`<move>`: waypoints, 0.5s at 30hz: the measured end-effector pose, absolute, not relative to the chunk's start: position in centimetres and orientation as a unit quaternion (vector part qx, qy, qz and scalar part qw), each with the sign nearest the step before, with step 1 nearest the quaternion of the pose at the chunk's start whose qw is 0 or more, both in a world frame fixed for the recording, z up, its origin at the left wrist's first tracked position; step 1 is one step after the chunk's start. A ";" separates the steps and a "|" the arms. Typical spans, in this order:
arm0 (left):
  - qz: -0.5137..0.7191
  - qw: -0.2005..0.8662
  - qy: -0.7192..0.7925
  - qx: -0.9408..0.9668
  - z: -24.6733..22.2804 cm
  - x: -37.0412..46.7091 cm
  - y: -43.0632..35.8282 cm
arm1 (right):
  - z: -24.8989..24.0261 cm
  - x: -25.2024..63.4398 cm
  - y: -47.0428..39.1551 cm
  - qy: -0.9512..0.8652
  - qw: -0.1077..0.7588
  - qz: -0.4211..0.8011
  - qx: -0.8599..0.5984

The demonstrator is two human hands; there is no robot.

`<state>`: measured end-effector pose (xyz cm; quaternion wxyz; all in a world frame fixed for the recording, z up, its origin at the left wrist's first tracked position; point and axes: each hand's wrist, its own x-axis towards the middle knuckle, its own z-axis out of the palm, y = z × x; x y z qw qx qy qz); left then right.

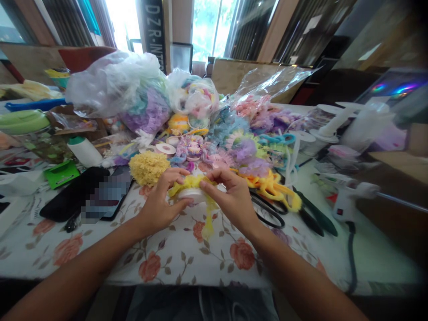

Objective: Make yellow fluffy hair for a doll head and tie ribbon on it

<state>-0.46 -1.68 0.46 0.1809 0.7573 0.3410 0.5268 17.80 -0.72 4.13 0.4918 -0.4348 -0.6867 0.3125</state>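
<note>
Above the flowered tablecloth (180,263), a white round disc (192,194) with yellow ruffled trim (190,182) around its upper side is held between both hands. My left hand (162,200) is closed on the disc's left side, thumb at the lower edge and fingers on top. The thumb and fingers of my right hand (230,196) pinch the yellow trim at the right. A loose yellow tail hangs below, over the cloth. A fluffy yellow ball (149,168) lies just left of the disc.
Scissors (312,214) and a glue gun (351,196) lie at the right. A phone (113,194), black case (74,194) and thread cone (85,152) are at the left. Bags of coloured trim (143,102) are heaped behind, beside white spools (326,129) and yellow fuzzy strips (270,187).
</note>
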 end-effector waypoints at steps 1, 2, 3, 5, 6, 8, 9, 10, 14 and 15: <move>0.521 0.165 0.342 0.764 0.6 -0.5 -1.7 | 4.1 17.9 -0.7 -0.690 0.487 0.308 -0.438; 0.515 0.150 0.346 0.770 0.7 -0.5 -1.7 | 4.2 18.0 -0.7 -0.696 0.481 0.300 -0.441; 0.509 0.136 0.351 0.774 0.8 -0.6 -1.7 | 4.2 18.1 -0.7 -0.702 0.478 0.289 -0.442; 0.503 0.120 0.358 0.777 0.9 -0.6 -1.8 | 4.1 18.2 -0.7 -0.717 0.478 0.257 -0.439; 0.503 0.117 0.358 0.778 0.9 -0.6 -1.8 | 4.1 18.3 -0.7 -0.724 0.479 0.238 -0.435; 0.504 0.114 0.354 0.779 0.9 -0.5 -1.8 | 4.0 18.4 -0.6 -0.739 0.481 0.204 -0.425; 0.503 0.112 0.353 0.781 0.8 -0.5 -1.8 | 3.9 18.4 -0.6 -0.745 0.480 0.191 -0.421; 0.501 0.111 0.354 0.782 0.7 -0.5 -1.8 | 3.8 18.4 -0.5 -0.751 0.477 0.181 -0.418; 0.494 0.101 0.366 0.782 0.4 -0.6 -1.8 | 3.7 18.5 -0.4 -0.761 0.467 0.176 -0.413; 0.493 0.097 0.369 0.782 0.4 -0.6 -1.8 | 3.7 18.6 -0.4 -0.763 0.464 0.184 -0.411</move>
